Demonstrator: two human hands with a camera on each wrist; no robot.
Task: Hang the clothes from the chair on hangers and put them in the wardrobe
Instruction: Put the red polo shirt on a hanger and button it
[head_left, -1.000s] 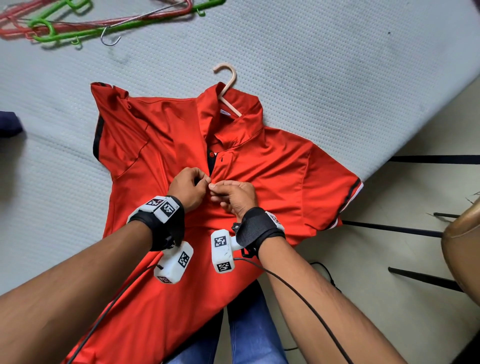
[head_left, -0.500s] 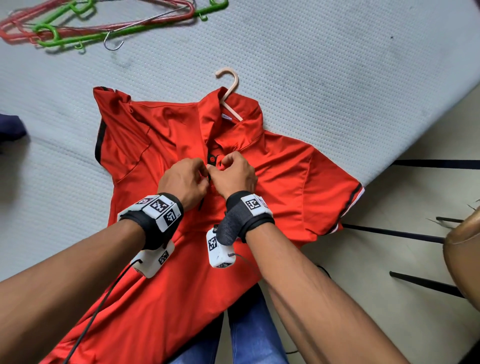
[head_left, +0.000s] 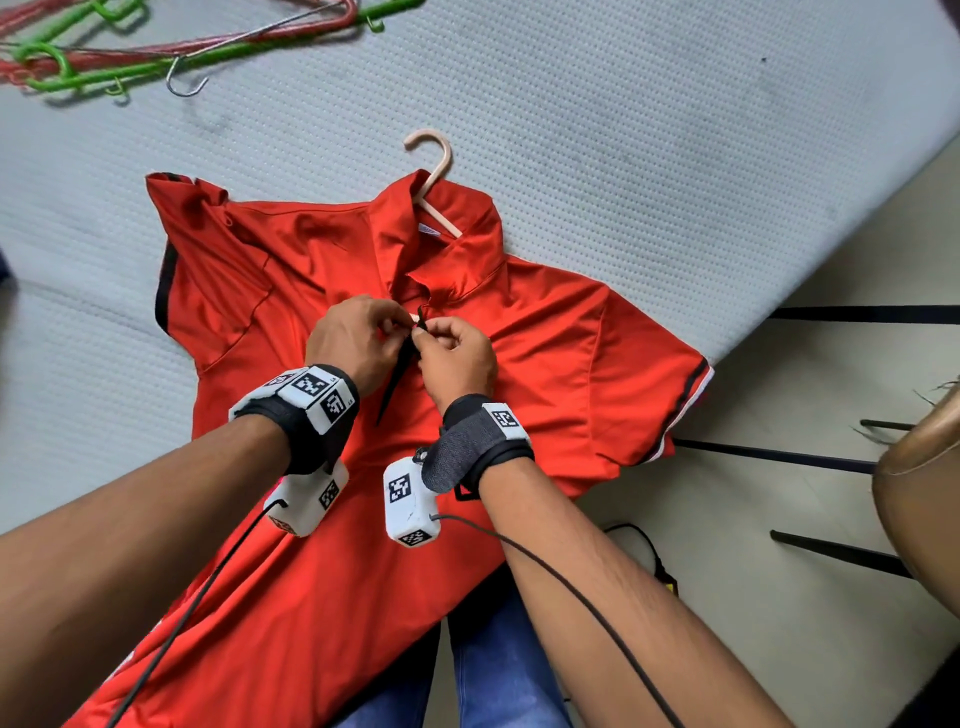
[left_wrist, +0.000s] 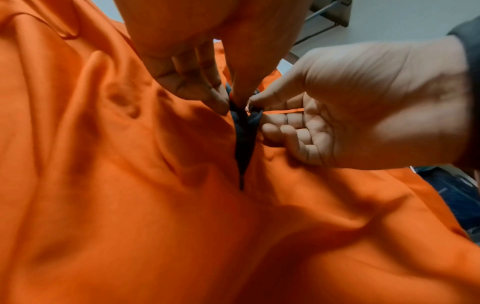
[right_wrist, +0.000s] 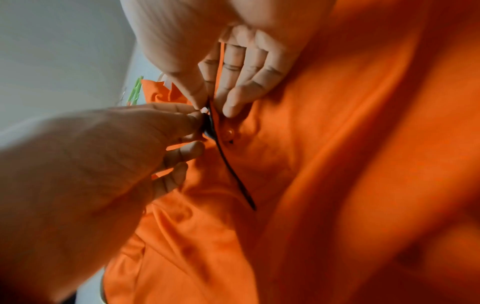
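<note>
Flat, red shirt (head_left: 545, 353), collar away, both hands (head_left: 457, 358) pinching its placket (head_left: 400, 374).

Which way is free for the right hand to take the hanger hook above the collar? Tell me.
Probably yes: the hanger hook lies bare on the mattress beyond the collar, unobstructed. But the right hand first must release the red polo shirt.

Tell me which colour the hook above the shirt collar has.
The hook is pale beige-pink; the head view shows it best.
</note>
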